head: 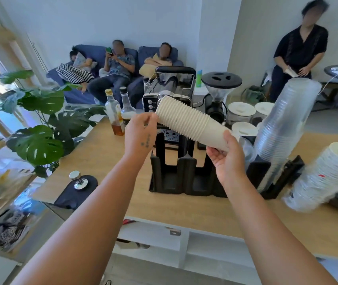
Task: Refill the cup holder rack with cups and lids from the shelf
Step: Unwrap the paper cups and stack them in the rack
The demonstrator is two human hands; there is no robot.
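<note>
I hold a stack of cream paper cups [188,122] tilted on its side above the black cup holder rack [182,177]. My right hand [228,159] grips the stack's narrow bottom end. My left hand [141,132] holds the wide rim end with its fingertips. The rack's left slots stand empty below the stack. A tall stack of clear plastic cups [285,130] leans in the rack's right side. Another stack of white paper cups [324,175] lies at the far right of the wooden counter [106,161].
Behind the rack stand an espresso machine [168,89], a grinder [219,93], two bottles [116,114] and white lidded tubs [242,112]. A tamper [78,179] sits on a dark mat at the counter's left. A large plant [40,124] is left; a person [299,50] stands at back right.
</note>
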